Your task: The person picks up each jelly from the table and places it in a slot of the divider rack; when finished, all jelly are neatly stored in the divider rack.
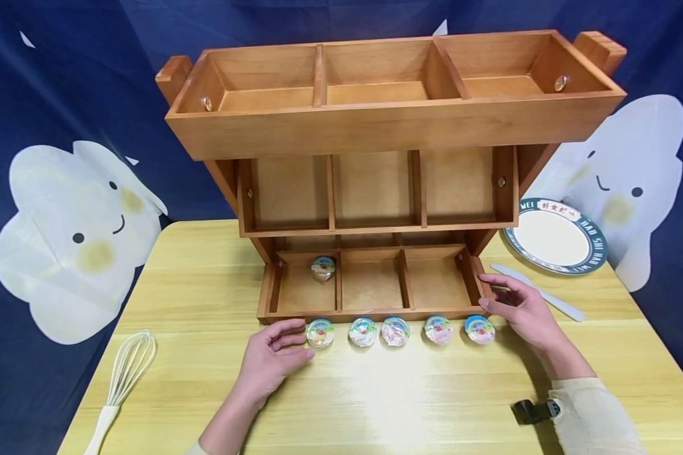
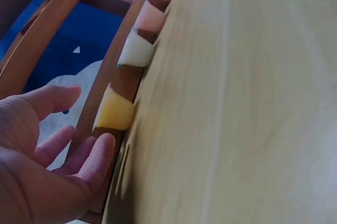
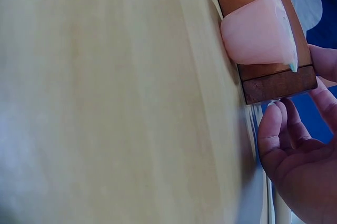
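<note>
Wooden three-tier rack (image 1: 375, 129) could topple those jelly cups (image 1: 395, 332) if the right hand (image 1: 519, 309) (can't tell if gripping) shoves it, left hand (image 1: 269, 361) loosely spread.

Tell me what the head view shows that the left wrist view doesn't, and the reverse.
Only the head view shows the white wire whisk and the round green-rimmed white plate. Only the left wrist view shows the yellow side, in profile, of the small plastic cup nearest the left hand. Both show that cup and hand, the brown wooden tray and the pale wooden table.
</note>
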Tool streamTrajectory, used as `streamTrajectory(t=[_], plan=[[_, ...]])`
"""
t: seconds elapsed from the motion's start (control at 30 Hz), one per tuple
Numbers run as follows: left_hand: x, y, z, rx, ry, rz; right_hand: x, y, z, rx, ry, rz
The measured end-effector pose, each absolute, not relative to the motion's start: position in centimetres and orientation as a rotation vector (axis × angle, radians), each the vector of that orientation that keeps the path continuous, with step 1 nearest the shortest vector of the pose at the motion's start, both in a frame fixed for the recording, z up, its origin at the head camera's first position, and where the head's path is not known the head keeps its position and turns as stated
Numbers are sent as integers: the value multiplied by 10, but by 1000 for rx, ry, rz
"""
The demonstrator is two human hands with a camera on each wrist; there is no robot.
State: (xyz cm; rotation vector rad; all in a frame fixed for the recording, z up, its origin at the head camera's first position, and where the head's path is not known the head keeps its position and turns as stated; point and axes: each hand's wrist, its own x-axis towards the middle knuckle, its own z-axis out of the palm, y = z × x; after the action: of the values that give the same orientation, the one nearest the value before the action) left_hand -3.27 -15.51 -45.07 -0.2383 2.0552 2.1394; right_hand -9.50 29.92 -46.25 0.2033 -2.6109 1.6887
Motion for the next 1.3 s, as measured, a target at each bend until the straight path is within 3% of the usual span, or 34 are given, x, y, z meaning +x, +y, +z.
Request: streamTrajectory(t=[1.3], plan=[[-39,-135,-475,-210,2229,2073,-95,300,-464,205,-2595,1711]])
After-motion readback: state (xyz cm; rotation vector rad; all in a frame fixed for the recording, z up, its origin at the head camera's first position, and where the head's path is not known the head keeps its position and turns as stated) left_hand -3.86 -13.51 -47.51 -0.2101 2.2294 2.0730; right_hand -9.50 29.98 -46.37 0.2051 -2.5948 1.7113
